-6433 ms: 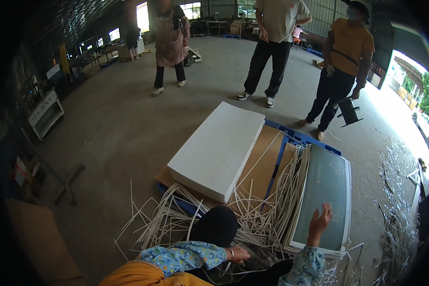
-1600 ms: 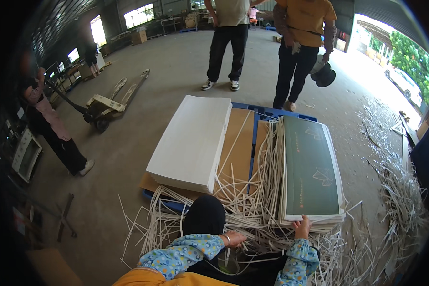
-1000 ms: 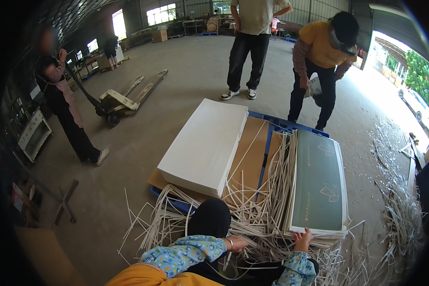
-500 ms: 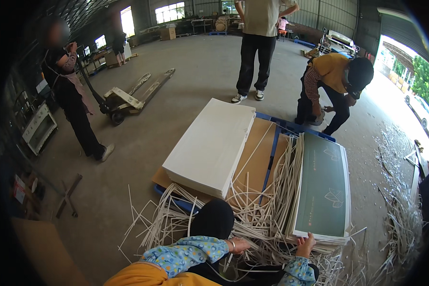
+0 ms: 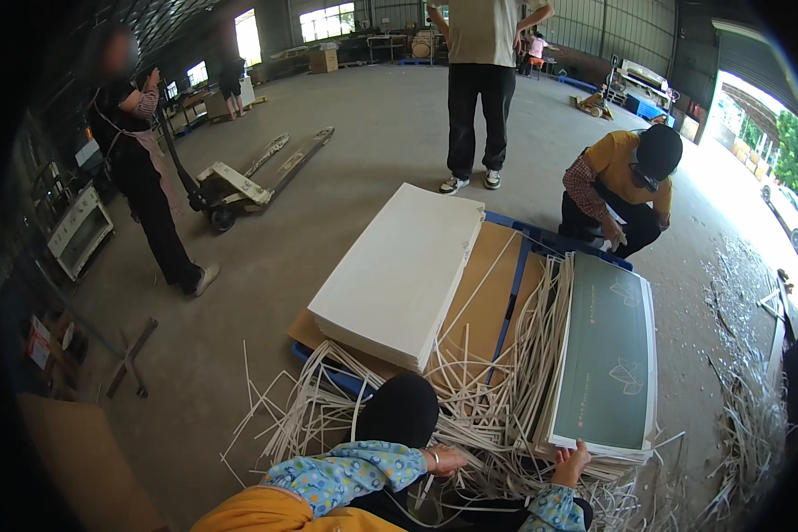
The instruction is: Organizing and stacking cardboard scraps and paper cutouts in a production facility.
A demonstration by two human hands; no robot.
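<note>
Gripping: the right hand (image 5: 572, 458) curls its fingers over the near short edge of the green panel stack (image 5: 607, 355), holding that edge from below and in front.
Left hand: the left hand (image 5: 443, 460) lies half closed among the white strips (image 5: 496, 390) just left of the green panel stack's near corner; whether it has hold of any strip cannot be told from this view. A bangle shows at its wrist, and the sleeve is blue with a floral print.
Green panel stack: a pile of flat panels with a green printed top face and white edges, lying lengthwise on the right side of the pallet (image 5: 514, 293), tilted slightly over the strips under it.
White strips: a loose tangle of long thin white offcuts, spread under and left of the green panel stack and spilling onto the concrete floor (image 5: 346, 186).
White slab: a thick white block (image 5: 399, 275) lies left of the green panel stack, on brown cardboard (image 5: 483, 301) over the blue pallet.
Crouching person: someone in a yellow top and dark cap (image 5: 625, 186) squats at the far end of the green panel stack.
Standing person: legs in dark trousers (image 5: 479, 115) stand beyond the white slab.
Pallet jack: a person in dark clothes (image 5: 142, 177) holds the handle of a pallet jack (image 5: 257, 177), well to the left of the green panel stack.
</note>
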